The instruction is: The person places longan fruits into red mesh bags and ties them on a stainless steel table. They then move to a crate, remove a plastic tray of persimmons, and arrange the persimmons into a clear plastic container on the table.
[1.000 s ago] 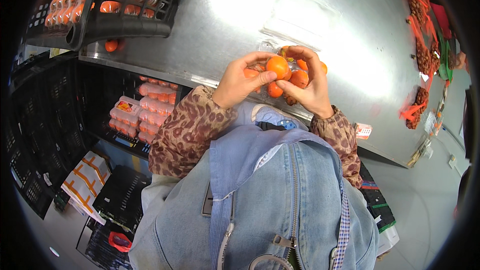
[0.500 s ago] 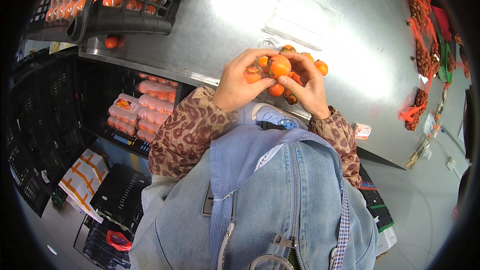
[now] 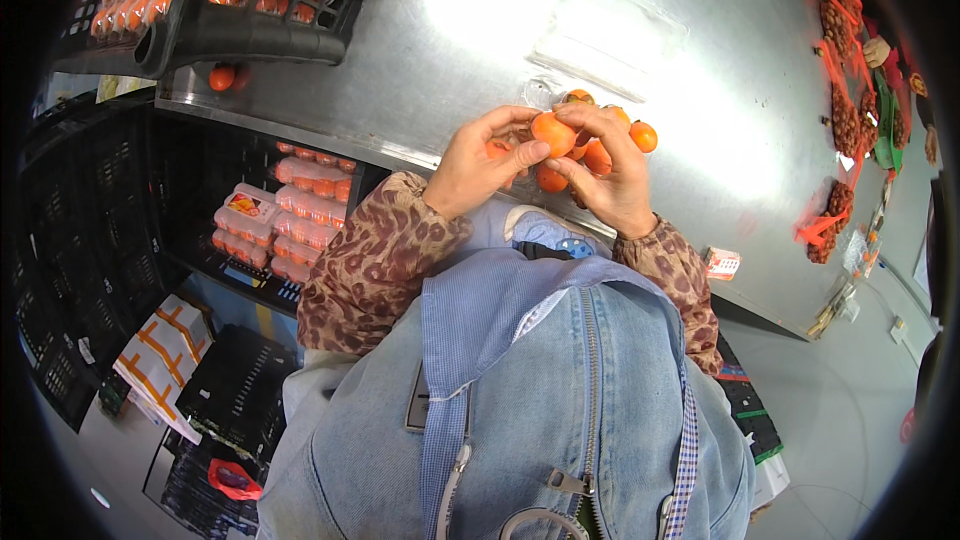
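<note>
A small orange fruit [image 3: 553, 133], round and glossy, is pinched between the thumb and fingertips of both hands just above the near edge of a shiny metal tabletop [image 3: 440, 30]. The left hand [image 3: 478, 162] curls around it from the left, thumb pressed against its side. The right hand [image 3: 608, 175] closes on it from the right, fingers bent over the top. Beneath and behind the hands sits a tight cluster of more orange fruits [image 3: 600, 150]; whether they lie in a clear bag or loose on the metal cannot be told. One of them [image 3: 643, 136] pokes out at the right of the cluster, beside the right hand.

The grip looks light and fingertip-only, so the smooth fruit could slip out, and this close to the edge it would likely roll off onto the floor. A nudge from either wrist could also scatter the cluster, since round fruit rolls easily on bare metal.

Farther off, at the upper left, a black plastic crate [image 3: 250, 10] full of orange fruit overhangs the tabletop, with a loose fruit [image 3: 222, 77] lying under its rim. Below the tabletop, a shelf holds clear packs of orange fruit [image 3: 280, 205]. At the far right lie red net bags of dark produce [image 3: 845, 110].
</note>
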Motion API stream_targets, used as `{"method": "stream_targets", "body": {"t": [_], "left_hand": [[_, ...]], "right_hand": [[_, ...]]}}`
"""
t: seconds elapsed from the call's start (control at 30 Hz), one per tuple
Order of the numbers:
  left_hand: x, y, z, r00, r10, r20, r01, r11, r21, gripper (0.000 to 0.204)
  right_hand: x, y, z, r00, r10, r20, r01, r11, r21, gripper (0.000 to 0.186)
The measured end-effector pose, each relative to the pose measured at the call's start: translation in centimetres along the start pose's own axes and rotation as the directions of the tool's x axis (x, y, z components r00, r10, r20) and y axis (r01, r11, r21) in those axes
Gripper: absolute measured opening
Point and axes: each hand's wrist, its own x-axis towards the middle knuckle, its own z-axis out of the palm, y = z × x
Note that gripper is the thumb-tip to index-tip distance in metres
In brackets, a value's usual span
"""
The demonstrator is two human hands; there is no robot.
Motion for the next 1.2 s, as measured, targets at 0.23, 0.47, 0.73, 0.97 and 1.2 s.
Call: {"method": "stream_targets", "body": {"t": [0.23, 0.47, 0.73, 0.97, 1.2], "left_hand": [[0.0, -0.1, 0.5, 0.981, 0.148, -0.128, -0.112, 0.960, 0.255, 0.037], [0.0, 0.2, 0.5, 0.984, 0.124, -0.131, -0.061, 0.912, 0.406, 0.040], [0.6, -0.7, -0.3, 0.990, -0.001, -0.143, 0.024, 0.986, 0.165, 0.046], [0.6, -0.7, -1.8, 0.972, -0.019, -0.233, 0.004, 0.998, -0.063, 0.042], [0.6, -1.2, -2.1, 0.972, -0.027, -0.235, 0.003, 0.995, -0.100, 0.030]], "right_hand": [[-0.5, -0.4, 0.5, 0.933, 0.352, 0.071, -0.350, 0.849, 0.397, 0.044], [-0.8, 0.1, 0.7, 0.854, 0.494, 0.164, -0.492, 0.664, 0.563, 0.042], [0.3, 0.6, 0.3, 0.810, 0.580, 0.090, -0.572, 0.747, 0.338, 0.040], [3.1, 2.2, 1.2, 0.994, 0.108, -0.011, -0.098, 0.845, -0.526, 0.036], [3.7, 3.1, 2.0, 1.000, 0.023, 0.008, -0.011, 0.738, -0.675, 0.033]]}}
